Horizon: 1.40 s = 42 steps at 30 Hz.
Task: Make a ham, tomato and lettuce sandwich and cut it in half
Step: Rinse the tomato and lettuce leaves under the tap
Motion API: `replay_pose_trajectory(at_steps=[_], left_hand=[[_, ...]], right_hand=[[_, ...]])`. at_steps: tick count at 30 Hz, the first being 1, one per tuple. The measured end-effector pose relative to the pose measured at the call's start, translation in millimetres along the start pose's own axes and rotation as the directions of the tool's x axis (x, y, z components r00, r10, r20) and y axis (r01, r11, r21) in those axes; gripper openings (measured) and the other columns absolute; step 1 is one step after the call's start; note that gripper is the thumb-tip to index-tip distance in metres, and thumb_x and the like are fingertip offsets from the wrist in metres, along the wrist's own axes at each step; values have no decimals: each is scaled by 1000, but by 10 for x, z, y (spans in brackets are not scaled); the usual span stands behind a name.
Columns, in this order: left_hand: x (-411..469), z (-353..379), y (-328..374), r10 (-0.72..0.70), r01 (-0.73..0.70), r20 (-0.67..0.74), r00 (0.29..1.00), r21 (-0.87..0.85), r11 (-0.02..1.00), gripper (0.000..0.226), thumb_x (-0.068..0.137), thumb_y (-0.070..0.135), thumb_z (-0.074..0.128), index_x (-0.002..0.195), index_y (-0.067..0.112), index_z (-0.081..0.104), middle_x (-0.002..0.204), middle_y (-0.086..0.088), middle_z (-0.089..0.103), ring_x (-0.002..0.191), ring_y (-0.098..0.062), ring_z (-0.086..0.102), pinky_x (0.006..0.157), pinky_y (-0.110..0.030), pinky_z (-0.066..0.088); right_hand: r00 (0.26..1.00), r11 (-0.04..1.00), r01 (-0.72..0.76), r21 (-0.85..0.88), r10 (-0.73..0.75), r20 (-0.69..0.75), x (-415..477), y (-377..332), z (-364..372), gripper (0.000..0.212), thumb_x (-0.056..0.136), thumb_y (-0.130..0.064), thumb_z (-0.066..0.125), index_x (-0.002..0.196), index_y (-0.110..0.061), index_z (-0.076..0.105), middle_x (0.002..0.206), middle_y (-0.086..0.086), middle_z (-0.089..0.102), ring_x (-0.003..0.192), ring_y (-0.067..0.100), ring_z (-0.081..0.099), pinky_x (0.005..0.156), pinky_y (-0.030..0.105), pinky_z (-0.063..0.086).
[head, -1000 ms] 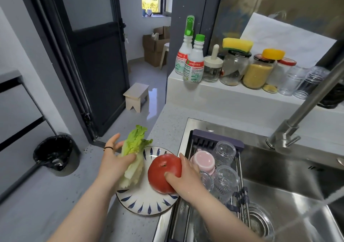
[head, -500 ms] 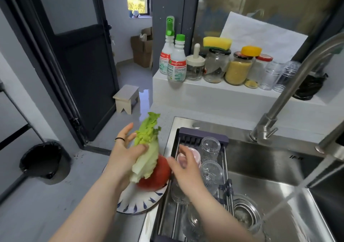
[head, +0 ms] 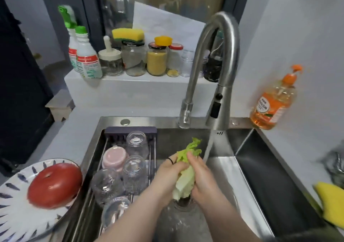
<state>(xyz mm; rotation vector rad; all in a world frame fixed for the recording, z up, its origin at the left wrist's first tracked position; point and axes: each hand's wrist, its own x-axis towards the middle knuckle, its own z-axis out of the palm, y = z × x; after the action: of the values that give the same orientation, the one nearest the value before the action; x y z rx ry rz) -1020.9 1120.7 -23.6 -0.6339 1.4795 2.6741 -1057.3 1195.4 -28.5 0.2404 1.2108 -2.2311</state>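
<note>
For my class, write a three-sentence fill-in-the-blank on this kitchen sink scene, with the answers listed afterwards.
The left hand and right hand both hold the ____ over the sink.
The tomato lies on the ____.
The soap bottle beside the sink holds ____ liquid.
Missing words: lettuce; plate; orange.

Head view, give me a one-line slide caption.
The left hand and right hand hold lettuce over the sink beside water running from the tap; tomato sits on the plate.
</note>
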Motion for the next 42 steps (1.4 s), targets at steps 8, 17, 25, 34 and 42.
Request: replay_pose_trajectory(at_steps=[8,17,25,34,42], left_hand=[[311,557,-481,-137,90,-191,972,-234,968,27,93,9,38,94,10,65,82,-12,72,76,-25,67,64,-31,53],[359,602,-596,-9,51,-142,990,293,955,35,84,51,42,107,32,60,104,7,68,99,-11,62,89,-30,48],[444,408,-601,-57,96,-207,977,181,979,15,88,2,52,86,13,61,60,4,67,48,-8,60,45,-20,48],[520,105,-284,-198,213,-77,977,357,910,7,85,0,56,91,3,60,56,1,69,49,-9,64,45,-21,53],[624,127,-188,-364,338,6,932,354,872,12,85,16,58,88,4,58,60,-4,69,53,-13,66,45,-19,53]], right_hand=[[996,993,-46,113,55,-77,223,-250,-601,30,96,-16,39,116,1,54,93,18,64,69,22,67,63,31,56],[957,1000,19,23,-11,-289,527,-245,-744,19,93,-6,44,110,-3,52,80,15,60,67,25,58,62,33,50],[949,987,-6,-162,-45,-311,674,-103,-749,31,93,-15,45,123,-7,43,79,13,57,64,25,55,52,28,46],[952,612,177,-771,-305,-24,547,-139,-974,58,91,-25,51,142,-26,24,151,-7,17,139,13,15,115,37,14],[992,473,121,-873,-80,94,516,-195,-924,28,94,-36,41,75,-23,58,76,5,58,67,16,53,57,27,46]])
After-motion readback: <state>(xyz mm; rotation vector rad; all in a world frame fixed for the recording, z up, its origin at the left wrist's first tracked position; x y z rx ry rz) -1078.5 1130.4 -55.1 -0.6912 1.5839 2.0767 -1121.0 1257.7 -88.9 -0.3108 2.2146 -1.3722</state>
